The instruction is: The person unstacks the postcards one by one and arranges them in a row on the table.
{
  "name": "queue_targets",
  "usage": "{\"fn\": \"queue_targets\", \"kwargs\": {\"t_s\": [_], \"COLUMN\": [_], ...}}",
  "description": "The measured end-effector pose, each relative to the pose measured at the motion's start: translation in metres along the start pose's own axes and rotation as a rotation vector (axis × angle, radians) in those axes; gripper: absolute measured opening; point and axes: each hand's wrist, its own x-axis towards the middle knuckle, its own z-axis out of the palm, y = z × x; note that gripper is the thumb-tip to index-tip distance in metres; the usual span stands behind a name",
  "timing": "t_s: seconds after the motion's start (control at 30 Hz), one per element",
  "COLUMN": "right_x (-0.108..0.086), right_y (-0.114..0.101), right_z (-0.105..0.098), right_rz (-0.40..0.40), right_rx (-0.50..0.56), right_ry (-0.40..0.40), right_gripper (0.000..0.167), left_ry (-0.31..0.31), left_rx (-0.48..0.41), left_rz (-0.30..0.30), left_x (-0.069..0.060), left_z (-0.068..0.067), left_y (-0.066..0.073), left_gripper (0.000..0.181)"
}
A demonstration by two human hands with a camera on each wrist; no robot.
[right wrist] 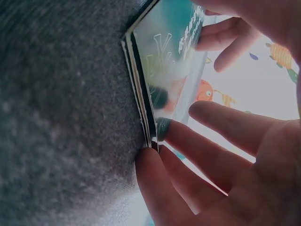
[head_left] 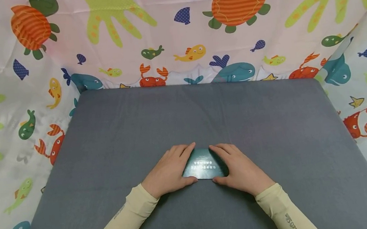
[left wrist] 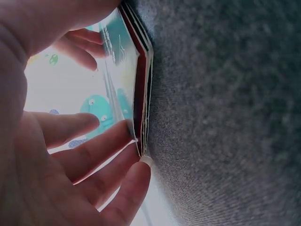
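Note:
A glossy dark green packet [head_left: 203, 163] with pale printed characters lies on the grey surface in the head view. My left hand [head_left: 169, 170] grips its left side and my right hand [head_left: 241, 166] its right side, each thumb at the near edge and the fingers around the far side. From the left wrist, the packet [left wrist: 123, 61] shows several thin layers with a dark red one among them; fingertips of the left hand [left wrist: 80, 155] touch its edge. From the right wrist, layered edges of the packet [right wrist: 164, 56] meet fingertips of the right hand [right wrist: 221, 160].
Grey cloth covers the wide flat surface [head_left: 197, 116] around the hands. Beyond its back and side edges hangs a white curtain [head_left: 171, 63] printed with turtles, crabs, fish and whales.

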Motion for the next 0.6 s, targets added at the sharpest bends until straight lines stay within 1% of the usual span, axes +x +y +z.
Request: {"fn": "queue_targets", "kwargs": {"t_s": [0.23, 0.4, 0.6], "right_x": [0.0001, 0.0002, -0.0007], "right_y": [0.0013, 0.0009, -0.0001], "right_z": [-0.0017, -0.0027, -0.0047], "right_rz": [0.004, 0.0, -0.009], "right_rx": [0.012, 0.003, -0.012], "right_ry": [-0.018, -0.02, -0.015], "right_gripper": [0.099, 0.096, 0.091], "left_ry": [0.0, 0.0, -0.033], "left_rx": [-0.022, -0.037, -0.06], "left_rz": [0.0, 0.007, -0.004], "left_x": [-0.0011, -0.0014, -0.001], "left_z": [0.0003, 0.0016, 0.0009], "left_y": [-0.0006, -0.0022, -0.0046], "left_gripper": [0.102, 0.101, 0.103]}}
